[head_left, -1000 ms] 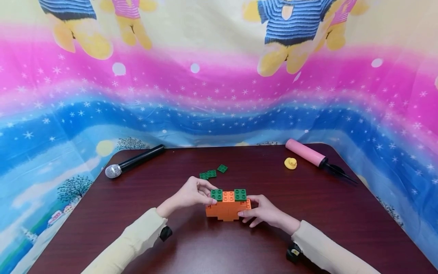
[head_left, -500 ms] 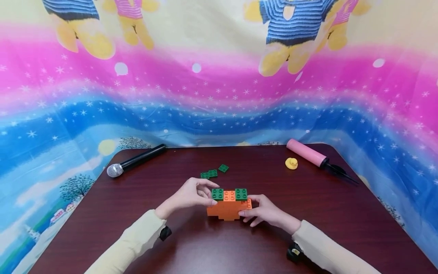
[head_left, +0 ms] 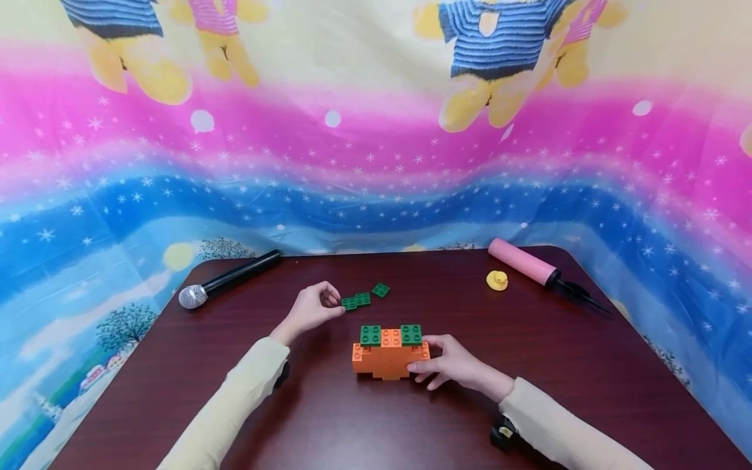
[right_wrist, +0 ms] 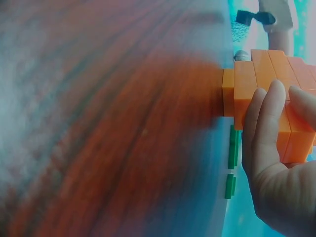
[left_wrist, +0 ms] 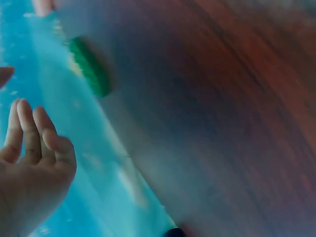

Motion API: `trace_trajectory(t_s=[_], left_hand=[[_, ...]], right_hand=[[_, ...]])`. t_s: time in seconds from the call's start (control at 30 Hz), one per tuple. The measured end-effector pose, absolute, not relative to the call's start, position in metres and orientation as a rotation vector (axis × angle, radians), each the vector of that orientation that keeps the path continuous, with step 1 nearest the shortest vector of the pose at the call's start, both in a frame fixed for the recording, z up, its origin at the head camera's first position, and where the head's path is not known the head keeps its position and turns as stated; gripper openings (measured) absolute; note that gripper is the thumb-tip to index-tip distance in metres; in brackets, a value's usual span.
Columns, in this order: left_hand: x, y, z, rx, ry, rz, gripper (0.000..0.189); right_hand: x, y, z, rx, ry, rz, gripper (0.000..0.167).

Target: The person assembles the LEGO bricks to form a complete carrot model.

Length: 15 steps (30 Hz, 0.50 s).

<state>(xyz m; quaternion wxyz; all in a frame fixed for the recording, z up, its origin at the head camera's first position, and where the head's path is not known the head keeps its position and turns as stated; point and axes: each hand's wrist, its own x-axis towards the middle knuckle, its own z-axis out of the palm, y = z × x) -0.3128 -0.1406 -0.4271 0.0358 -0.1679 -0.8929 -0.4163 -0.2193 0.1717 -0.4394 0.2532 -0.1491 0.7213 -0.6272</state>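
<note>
An orange toy-brick build [head_left: 388,362] stands upright mid-table, with one green brick [head_left: 371,335] at the left of its top and another green brick [head_left: 411,335] at the right. My right hand [head_left: 452,362] grips the build's right end; in the right wrist view its fingers lie against the orange bricks [right_wrist: 269,71]. Beyond the build, my left hand [head_left: 310,308] is beside two adjoining loose green bricks [head_left: 356,301], thumb and fingers apart. The left wrist view has green bricks [left_wrist: 90,69] away from the fingers. A further loose green brick [head_left: 380,289] lies just to the right.
A black microphone [head_left: 232,279] with a silver head lies at the back left of the dark table [head_left: 329,424]. At the back right are a yellow rubber duck [head_left: 497,281] and a pink hand pump [head_left: 523,261]. A printed cloth [head_left: 376,156] hangs behind the table.
My left hand has left the green brick on the build's top left and moved back and left to the loose green bricks. My right hand keeps its grip in the same place.
</note>
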Motion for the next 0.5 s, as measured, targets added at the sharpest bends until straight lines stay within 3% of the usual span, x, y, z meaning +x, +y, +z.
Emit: trace_trajectory(t_s=[0.3,0.5], left_hand=[[-0.347,-0.129,-0.446,-0.419,-2.904,-1.089,0.049],[-0.355,-0.131,-0.45,-0.426,-2.963,-1.108,0.051]], right_hand=[[-0.219,0.171,-0.439,-0.397,1.966,-1.704,0.056],[-0.219,0.17,-0.438,-0.39,1.968,-1.701,0.056]])
